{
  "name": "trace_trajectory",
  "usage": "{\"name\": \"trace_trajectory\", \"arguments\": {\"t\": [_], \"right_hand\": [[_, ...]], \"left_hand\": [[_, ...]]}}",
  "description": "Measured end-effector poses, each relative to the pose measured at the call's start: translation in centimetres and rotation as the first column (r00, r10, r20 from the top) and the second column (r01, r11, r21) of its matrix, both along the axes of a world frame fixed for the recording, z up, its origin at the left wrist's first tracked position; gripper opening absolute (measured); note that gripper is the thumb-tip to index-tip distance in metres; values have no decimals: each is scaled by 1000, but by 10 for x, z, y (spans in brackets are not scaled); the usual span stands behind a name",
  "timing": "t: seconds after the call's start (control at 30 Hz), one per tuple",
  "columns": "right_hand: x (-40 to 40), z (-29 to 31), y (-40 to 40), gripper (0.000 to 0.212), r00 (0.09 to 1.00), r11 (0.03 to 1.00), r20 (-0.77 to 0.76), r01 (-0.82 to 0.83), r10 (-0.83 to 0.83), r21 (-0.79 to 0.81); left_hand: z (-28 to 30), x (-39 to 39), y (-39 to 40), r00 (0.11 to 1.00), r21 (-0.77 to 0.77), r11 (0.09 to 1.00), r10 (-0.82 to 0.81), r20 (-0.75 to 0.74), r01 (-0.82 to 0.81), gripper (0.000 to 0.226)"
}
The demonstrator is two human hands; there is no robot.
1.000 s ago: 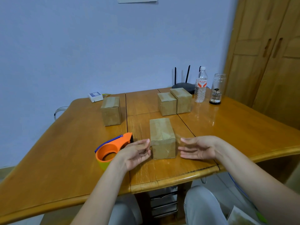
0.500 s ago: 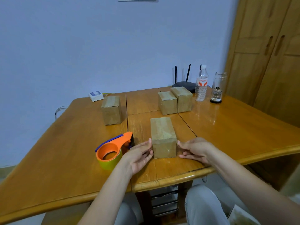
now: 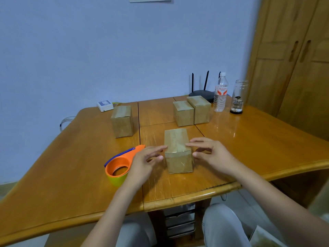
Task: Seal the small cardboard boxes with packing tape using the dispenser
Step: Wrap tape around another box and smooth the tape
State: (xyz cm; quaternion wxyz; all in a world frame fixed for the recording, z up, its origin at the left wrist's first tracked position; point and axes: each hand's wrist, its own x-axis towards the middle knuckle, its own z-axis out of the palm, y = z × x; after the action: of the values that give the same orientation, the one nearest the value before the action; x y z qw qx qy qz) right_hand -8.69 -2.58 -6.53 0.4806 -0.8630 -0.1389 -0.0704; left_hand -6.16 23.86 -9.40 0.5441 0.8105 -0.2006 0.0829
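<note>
the orange plastic tape dispenser (image 3: 119, 164) lies on the wooden table (image 3: 71, 175), beside the left hand (image 3: 142, 162). that hand, fingers loosely spread, and the right hand (image 3: 210, 155), relaxed, flank the small brown cardboard box (image 3: 178, 152), fingertips at its top edges, probably steadying the flaps.

Glossy varnished wooden table (image 3: 249, 139), matt brown cardboard box (image 3: 178, 157), smooth orange plastic dispenser (image 3: 119, 163).

A glossy wooden tabletop (image 3: 249, 139) is seen across the frame's middle. Four cardboard boxes (image 3: 178, 150), an orange tape dispenser (image 3: 119, 166), a router (image 3: 201, 94), a water bottle (image 3: 220, 93), a glass jar (image 3: 237, 97) and a white device (image 3: 105, 105) are carried on it.
</note>
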Motion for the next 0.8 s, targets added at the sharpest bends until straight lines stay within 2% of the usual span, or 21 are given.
{"name": "trace_trajectory", "arguments": {"t": [0.07, 0.23, 0.37, 0.53, 0.7, 0.8], "right_hand": [[3, -2, -1, 39, 1000, 1000, 0, -12, 12, -16], [5, -8, -9, 43, 995, 986, -35, -90, 96, 144], [5, -14, -6, 43, 999, 980, -28, -37, 43, 195], [7, -19, 1, 40, 1000, 960, -9, -2, 5, 281], [10, -25, 5, 32, 999, 953, 18, 34, -41, 300], [10, -22, 1, 35, 1000, 958, -2, 21, -22, 285]], "left_hand": [[1, 1, -1, 999, 45, 999, -12, 32, 10, 35], [0, 6, -2, 1000, 28, 999, -23, 17, 23, 38], [-1, 4, -5, 998, -58, 996, -66, -12, 65, 38], [-5, 2, -16, 1000, -132, 991, 19, 2, -19, 37], [-8, -2, -23, 997, -142, 988, 68, 21, -64, 35], [-6, -2, -21, 998, -136, 989, 66, 10, -64, 35]]}}
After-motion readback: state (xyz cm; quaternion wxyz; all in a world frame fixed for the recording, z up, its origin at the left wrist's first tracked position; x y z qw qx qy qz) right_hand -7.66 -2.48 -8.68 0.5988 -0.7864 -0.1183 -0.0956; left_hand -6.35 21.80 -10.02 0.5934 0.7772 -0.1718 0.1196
